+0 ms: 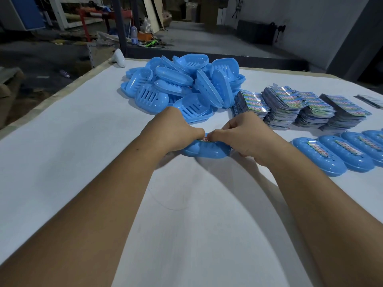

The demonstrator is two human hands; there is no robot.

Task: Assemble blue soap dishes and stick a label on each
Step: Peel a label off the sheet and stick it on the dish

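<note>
Your two bare forearms reach up from the bottom corners of the frame across a white table (62, 131) and meet just above centre, where both hands close on one blue soap dish (204, 151). Your left hand (172, 129) curls its fingers over the dish's left end, and your right hand (246, 135) curls over its right end, the thumbs almost touching above a small label (205, 139) on the dish's top, only a sliver of which shows between them. Behind the hands, at upper centre, loose blue dish parts (182, 85) lie heaped, slotted trays and smooth shells mixed together. To the right of the heap stand several stacks of printed labels (300, 106), fanned and leaning. At the right edge, a row of finished dishes (342, 154) lies side by side, each with a label across its top. Beyond the table's far edge, a dim workshop floor with clutter fills the top of the frame.
</note>
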